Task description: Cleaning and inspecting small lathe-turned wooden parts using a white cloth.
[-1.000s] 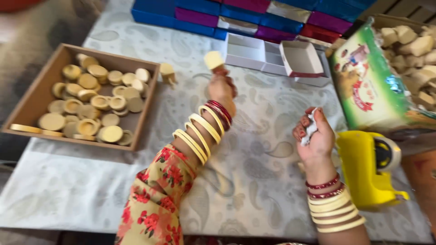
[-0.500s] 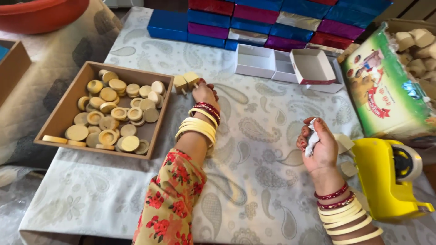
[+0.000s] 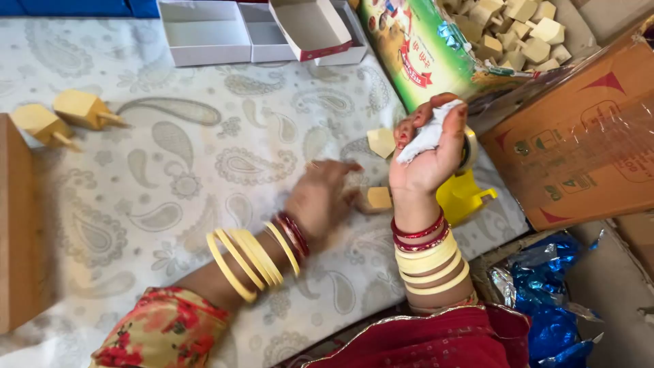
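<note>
The left hand (image 3: 325,197) is reaching across the paisley tablecloth (image 3: 204,157) toward a small wooden block (image 3: 379,197) lying just beside the right wrist; its fingers are blurred, seemingly spread and not yet closed on anything. The right hand (image 3: 429,146) is hovering above, fingers curled tight around a crumpled white cloth (image 3: 428,133). A second block (image 3: 381,142) is sitting nearby, with a yellow tape dispenser (image 3: 463,194) behind. Judging by this, the pick-up is underway; closing on the near block calls for a careful pinch on its sides
</note>
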